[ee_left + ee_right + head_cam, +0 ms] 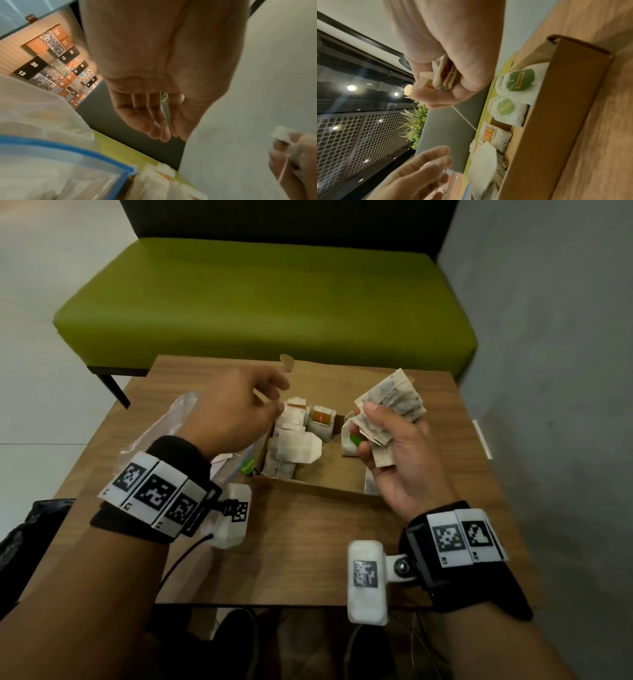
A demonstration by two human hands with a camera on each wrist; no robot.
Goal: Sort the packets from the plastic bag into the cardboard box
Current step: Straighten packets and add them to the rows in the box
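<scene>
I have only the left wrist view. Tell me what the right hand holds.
Observer: The right hand grips a fanned stack of packets above the cardboard box.
Operator: Report the box contents.
Observer: Green-labelled packets sit at one end, orange-labelled packets further along.
Operator: Confirm the left hand's position.
Observer: The left hand hangs empty over the box's left side, beside the plastic bag.

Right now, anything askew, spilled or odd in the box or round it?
Nothing spilled or damaged. The packets in the cardboard box lie in loose, tilted heaps, not neat rows. The right hand grips an uneven fan of packets, with a thread dangling from it in the right wrist view.
</scene>
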